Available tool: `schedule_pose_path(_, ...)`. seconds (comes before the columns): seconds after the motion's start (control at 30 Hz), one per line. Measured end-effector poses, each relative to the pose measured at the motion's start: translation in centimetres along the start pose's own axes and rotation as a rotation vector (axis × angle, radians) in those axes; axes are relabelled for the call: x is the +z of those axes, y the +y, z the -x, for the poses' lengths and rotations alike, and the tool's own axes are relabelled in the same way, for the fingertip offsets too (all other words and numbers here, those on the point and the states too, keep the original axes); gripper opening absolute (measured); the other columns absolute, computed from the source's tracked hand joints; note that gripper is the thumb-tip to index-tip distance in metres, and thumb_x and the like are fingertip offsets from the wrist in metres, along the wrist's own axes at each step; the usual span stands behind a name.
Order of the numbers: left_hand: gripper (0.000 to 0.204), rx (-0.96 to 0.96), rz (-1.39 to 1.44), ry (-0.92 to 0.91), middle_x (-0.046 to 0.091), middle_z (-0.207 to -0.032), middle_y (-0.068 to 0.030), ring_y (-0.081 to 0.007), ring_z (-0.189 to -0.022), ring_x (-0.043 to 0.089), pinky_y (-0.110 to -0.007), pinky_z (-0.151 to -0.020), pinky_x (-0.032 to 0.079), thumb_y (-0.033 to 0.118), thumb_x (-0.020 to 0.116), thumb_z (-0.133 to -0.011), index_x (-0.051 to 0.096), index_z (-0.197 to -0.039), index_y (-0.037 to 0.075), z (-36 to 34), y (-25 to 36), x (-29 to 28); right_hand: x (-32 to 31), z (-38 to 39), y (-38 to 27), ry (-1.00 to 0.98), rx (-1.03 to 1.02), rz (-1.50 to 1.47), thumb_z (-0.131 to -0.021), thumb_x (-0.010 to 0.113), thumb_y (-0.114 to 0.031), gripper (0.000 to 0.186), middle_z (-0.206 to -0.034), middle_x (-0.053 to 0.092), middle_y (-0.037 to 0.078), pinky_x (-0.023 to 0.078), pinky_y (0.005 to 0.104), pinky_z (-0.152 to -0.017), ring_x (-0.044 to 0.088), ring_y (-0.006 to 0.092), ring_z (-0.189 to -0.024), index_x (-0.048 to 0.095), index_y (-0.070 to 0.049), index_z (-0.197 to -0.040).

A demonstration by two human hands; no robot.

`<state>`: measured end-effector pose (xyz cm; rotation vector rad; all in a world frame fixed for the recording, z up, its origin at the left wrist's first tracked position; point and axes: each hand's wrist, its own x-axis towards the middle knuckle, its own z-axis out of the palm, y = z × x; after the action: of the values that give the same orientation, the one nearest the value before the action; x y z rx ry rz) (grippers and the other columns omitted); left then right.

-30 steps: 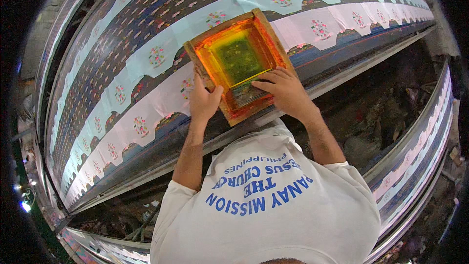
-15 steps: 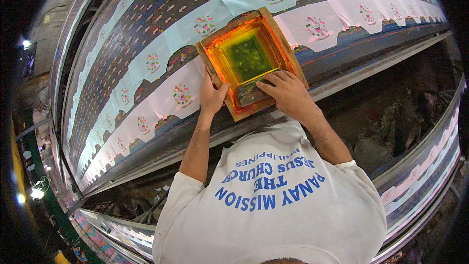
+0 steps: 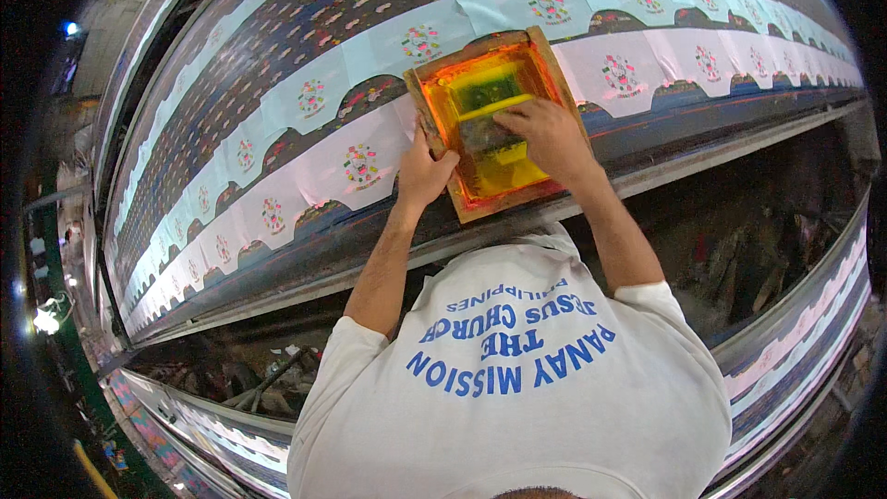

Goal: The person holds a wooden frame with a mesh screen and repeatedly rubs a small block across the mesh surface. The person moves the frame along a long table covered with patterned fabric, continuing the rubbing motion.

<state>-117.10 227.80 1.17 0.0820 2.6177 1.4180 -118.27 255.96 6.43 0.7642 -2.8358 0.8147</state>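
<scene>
The frame (image 3: 490, 120) lies flat on the pale cloth (image 3: 305, 166) covering the long worktop (image 3: 305, 249). Left hand (image 3: 423, 171) grips its near-left edge, fingers curled. Right hand (image 3: 551, 136) is inside, fingers closed on a squeegee (image 3: 488, 125).

**Both arms stretched forward, hands set apart**

Both bare forearms reach up and away from the body out of short white sleeves. The left hand (image 3: 423, 174) is cupped, fingers curled and pressing downward, wrist straight. The right hand (image 3: 550, 137) lies further forward, palm down, fingers folded in a closed grip, its elbow slightly bent.
</scene>
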Motion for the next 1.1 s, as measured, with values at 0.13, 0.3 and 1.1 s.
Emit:
schedule_pose_path(0.13,0.100,0.053,0.008,0.007,0.079,-0.129,-0.0217,-0.0428,-0.114,0.077,-0.050,-0.100,0.059,0.025,0.073,-0.091,0.023,-0.175,0.003,-0.1,0.1,-0.3,-1.2,-7.5,2.6,-0.233,0.034,0.040,-0.096,0.067,-0.003,0.039,-0.126,0.077,0.014,0.055,0.0484,-0.107,0.070,0.0351,-0.122,0.079,-0.012,-0.132)
schedule_pose_path(0.3,0.102,-0.025,0.041,-0.022,0.077,-0.132,-0.0241,-0.0467,-0.126,0.072,-0.051,-0.109,0.056,0.024,0.075,-0.095,0.017,-0.176,0.003,0.4,0.8,-0.6,-1.5,-11.7,3.3,-0.252,-0.076,0.218,-0.102,0.070,-0.010,0.032,-0.124,0.078,0.016,0.056,0.0484,-0.105,0.070,0.0375,-0.122,0.078,-0.012,-0.133)
schedule_pose_path(1.1,0.098,-0.040,0.000,0.020,0.082,-0.114,-0.0175,-0.0344,-0.093,0.082,-0.046,-0.087,0.065,0.021,0.076,-0.091,0.025,-0.173,0.005,-2.4,10.7,5.5,-9.1,6.9,5.5,-0.113,0.055,0.009,-0.085,0.073,-0.005,0.051,-0.130,0.075,0.009,0.051,0.0464,-0.115,0.068,0.0329,-0.125,0.078,-0.015,-0.134)
